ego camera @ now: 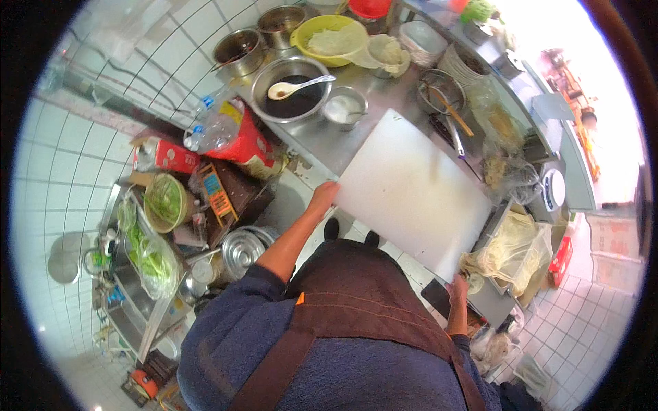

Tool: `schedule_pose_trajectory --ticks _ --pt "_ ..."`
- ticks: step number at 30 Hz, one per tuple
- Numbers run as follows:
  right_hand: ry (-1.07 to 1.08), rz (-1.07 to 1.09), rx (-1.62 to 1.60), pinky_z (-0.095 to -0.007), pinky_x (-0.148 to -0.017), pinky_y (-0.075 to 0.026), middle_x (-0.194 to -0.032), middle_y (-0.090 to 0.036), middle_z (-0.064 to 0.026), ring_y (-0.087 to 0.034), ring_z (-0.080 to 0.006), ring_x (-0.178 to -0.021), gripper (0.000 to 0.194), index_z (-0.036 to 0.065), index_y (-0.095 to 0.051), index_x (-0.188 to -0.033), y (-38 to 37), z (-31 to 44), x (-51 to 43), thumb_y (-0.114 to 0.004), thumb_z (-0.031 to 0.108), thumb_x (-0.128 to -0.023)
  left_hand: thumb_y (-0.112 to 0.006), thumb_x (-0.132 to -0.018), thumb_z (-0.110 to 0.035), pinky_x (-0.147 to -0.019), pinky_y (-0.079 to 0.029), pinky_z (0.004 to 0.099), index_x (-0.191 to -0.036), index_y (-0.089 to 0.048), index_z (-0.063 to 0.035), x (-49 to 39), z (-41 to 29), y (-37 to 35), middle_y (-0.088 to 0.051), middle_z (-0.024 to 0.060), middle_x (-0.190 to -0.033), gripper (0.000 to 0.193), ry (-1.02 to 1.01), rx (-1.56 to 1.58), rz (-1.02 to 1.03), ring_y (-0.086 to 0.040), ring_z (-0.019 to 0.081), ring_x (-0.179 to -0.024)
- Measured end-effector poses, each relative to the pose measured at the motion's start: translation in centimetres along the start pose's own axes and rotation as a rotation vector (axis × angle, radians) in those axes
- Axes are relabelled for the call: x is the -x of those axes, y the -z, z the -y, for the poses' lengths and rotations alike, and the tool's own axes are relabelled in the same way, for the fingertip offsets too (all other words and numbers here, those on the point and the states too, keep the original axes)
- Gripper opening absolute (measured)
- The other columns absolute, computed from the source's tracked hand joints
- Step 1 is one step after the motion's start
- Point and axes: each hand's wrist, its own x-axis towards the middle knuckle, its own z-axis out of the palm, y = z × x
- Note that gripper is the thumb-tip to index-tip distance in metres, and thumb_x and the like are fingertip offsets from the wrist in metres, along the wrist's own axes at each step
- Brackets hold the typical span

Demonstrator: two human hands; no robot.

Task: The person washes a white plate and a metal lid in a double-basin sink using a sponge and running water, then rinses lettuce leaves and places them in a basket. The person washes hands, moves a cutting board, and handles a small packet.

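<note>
A large white cutting board (411, 190) lies across the near edge of the stainless steel counter (318, 146). My left hand (325, 198) grips its left corner. At its near right corner my right hand (457, 287) holds the edge. Beyond the board's far left side stand a steel bowl of dark liquid (290, 105) with a white spoon (298, 87) across it, and a small pot of white contents (342, 108). Past the far right side sits a steel bowl (442, 92) with wooden chopsticks (452, 110) on it.
Along the back are steel pots (239, 51) and a yellow colander (331, 41). On the right are a tray of noodle-like dough under plastic (519, 251), a white scale (553, 190) and a dark flat object (437, 298). To the left are a red bag (252, 144), a bucket of greens (167, 203) and a steel sink (139, 293).
</note>
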Motion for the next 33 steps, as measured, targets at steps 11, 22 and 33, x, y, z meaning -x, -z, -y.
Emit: schedule_pose_trajectory --ticks 11,22,33 --pt "-0.033 0.070 -0.293 -0.0254 -0.050 -0.045 -0.085 -0.061 0.0020 -0.056 -0.0107 -0.067 0.024 0.015 -0.061 -0.102 -0.8 -1.4 2.7 -0.065 0.037 -0.093 -0.058 -0.100 -0.040 -0.070 -0.044 0.0295 -0.093 -0.068 0.0015 9.3 -5.4 1.4 -0.064 0.0019 -0.081 0.044 -0.081 -0.109 -0.001 -0.053 0.0102 -0.074" --pt "-0.187 0.586 -0.486 -0.0269 -0.061 -0.051 -0.101 -0.068 -0.0032 -0.064 -0.0154 -0.081 0.037 0.009 -0.060 -0.119 3.3 3.9 7.3 -0.070 0.032 -0.092 -0.061 -0.099 -0.034 -0.081 -0.045 0.0293 -0.105 -0.068 0.0013 16.3 -8.1 3.3 -0.069 0.0057 -0.095 0.037 -0.037 0.024 -0.094 -0.060 0.0145 -0.086" --pt "-0.027 0.854 -0.386 -0.0291 -0.068 -0.054 -0.109 -0.066 -0.0102 -0.065 -0.0188 -0.089 0.043 0.000 -0.055 -0.124 7.0 8.5 10.3 -0.066 0.027 -0.093 -0.060 -0.099 -0.035 -0.071 -0.047 0.0300 -0.103 -0.069 -0.0037 23.0 -2.4 4.6 -0.068 0.0019 -0.089 0.033 0.040 0.249 -0.185 -0.061 0.0128 -0.081"
